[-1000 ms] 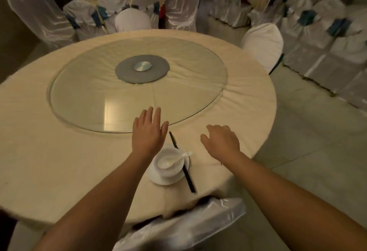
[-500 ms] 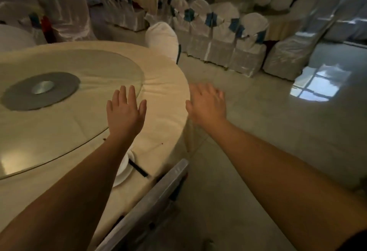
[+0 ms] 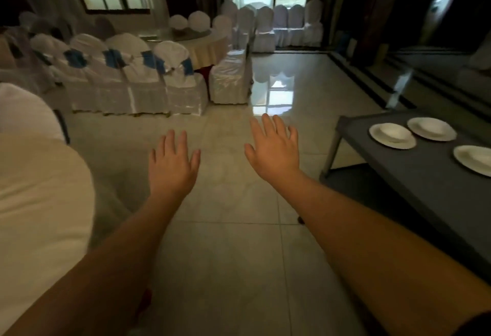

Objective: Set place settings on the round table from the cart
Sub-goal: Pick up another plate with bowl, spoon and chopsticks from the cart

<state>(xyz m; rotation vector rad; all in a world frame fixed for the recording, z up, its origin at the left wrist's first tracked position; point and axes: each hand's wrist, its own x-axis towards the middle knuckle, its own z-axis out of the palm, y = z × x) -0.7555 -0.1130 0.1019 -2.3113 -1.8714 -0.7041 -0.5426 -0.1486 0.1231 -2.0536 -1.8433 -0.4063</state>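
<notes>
My left hand (image 3: pixel 173 163) and my right hand (image 3: pixel 273 147) are stretched out over the tiled floor, fingers spread, holding nothing. The round table (image 3: pixel 37 202) with its cream cloth fills the left edge of the view, only its rim showing. At the right stands the dark grey cart (image 3: pixel 414 176). On it lie three white plates, each with a white bowl: one nearest me (image 3: pixel 473 161), one in the middle (image 3: pixel 392 136), one farther back (image 3: pixel 431 128). My right hand is to the left of the cart, apart from it.
A white-covered chair (image 3: pixel 26 112) stands by the round table at the left. A row of covered chairs with blue bows (image 3: pixel 127 77) and another round table (image 3: pixel 204 45) stand behind. Open tiled floor (image 3: pixel 239 256) lies between the table and the cart.
The view has swung right, away from the round table and the laid plate, bowl, spoon and chopsticks, towards the cart. Both hands have stayed open and now hang over the floor.
</notes>
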